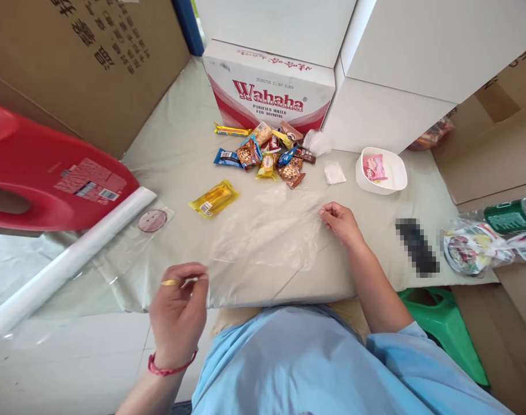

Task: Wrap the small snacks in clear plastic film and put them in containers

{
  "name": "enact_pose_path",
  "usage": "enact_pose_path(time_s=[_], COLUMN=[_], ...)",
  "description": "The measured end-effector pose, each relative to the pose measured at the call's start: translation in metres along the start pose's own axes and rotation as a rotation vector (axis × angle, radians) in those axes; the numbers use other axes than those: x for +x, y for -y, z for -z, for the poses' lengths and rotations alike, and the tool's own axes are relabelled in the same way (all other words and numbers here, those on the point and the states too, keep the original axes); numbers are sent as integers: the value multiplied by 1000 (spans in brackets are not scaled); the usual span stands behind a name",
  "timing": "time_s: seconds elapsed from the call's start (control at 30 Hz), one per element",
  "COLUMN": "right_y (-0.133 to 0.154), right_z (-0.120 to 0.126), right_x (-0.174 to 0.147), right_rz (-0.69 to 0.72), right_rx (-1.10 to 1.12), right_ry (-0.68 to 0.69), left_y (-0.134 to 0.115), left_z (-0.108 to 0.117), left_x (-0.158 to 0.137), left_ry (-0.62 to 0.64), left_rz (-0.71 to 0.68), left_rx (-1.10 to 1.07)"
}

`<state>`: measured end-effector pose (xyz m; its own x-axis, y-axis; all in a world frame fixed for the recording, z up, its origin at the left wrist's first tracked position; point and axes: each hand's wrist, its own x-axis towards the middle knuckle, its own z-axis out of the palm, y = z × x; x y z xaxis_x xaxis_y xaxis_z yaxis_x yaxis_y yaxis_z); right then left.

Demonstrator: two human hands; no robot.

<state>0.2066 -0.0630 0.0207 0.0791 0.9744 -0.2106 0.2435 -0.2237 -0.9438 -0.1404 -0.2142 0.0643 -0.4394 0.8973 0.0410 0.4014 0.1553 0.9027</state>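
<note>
A thin clear plastic bag (267, 230) lies crumpled and spread over the cloth-covered table in front of me. My right hand (340, 223) pinches its right edge between thumb and fingertips. Left of the bag, my left hand (178, 305) hovers at the table's front edge, thumb and forefinger pressed together; whatever is between them is too small to make out. Just beyond the bag lies a yellow-wrapped snack (214, 199). Behind it, several small wrapped snacks (267, 155) sit in a pile, with a small white packet (334, 173) to their right.
A white bowl (381, 183) holds a pink packet. A Wahaha carton (269, 92) and white boxes stand at the back. Leftward are a red jug (50, 173) and a white plastic roll (72, 259). A blurred dark object (417, 246) and a green bottle (511, 216) lie to the right.
</note>
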Motion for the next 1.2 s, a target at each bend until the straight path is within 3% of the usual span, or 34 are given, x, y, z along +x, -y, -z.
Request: enact_pose_path(time_s=[0.13,0.23,0.33,0.4,0.5,0.6,0.73,0.83,1.0,1.07,1.2], right_y=[2,6,7,3,-6,-11,7,39,99,116,132], right_z=[-1,-1,9,22,46,67,67,37,-54,-94,-157], right_x=[-2,-2,-3,-5,-4,3,27,48,81,97,130], right_rz=[7,-77,-164,-177,-167,-146,43,232,574,571,426], right_rx=[20,115,125,81,22,-92,-328,-447,-748,-884,-1031], right_ry=[32,81,144,125,42,-46,-227,-177,84,74,22], left_y=[-46,-51,-33,-18,-6,-11,-21,-18,-9,-8,-8], left_z=[-45,-95,-135,-149,-154,-154,-160,-166,-169,-168,-164], left_x=[35,78,108,114,105,94,100,109,109,109,111], left_ry=[366,595,681,684,659,569,427,440,488,496,504], left_rz=[-568,-756,-758,-704,-665,-629,-572,-537,-536,-544,-548], left_rx=[154,307,506,643,710,654,591,619,630,620,608])
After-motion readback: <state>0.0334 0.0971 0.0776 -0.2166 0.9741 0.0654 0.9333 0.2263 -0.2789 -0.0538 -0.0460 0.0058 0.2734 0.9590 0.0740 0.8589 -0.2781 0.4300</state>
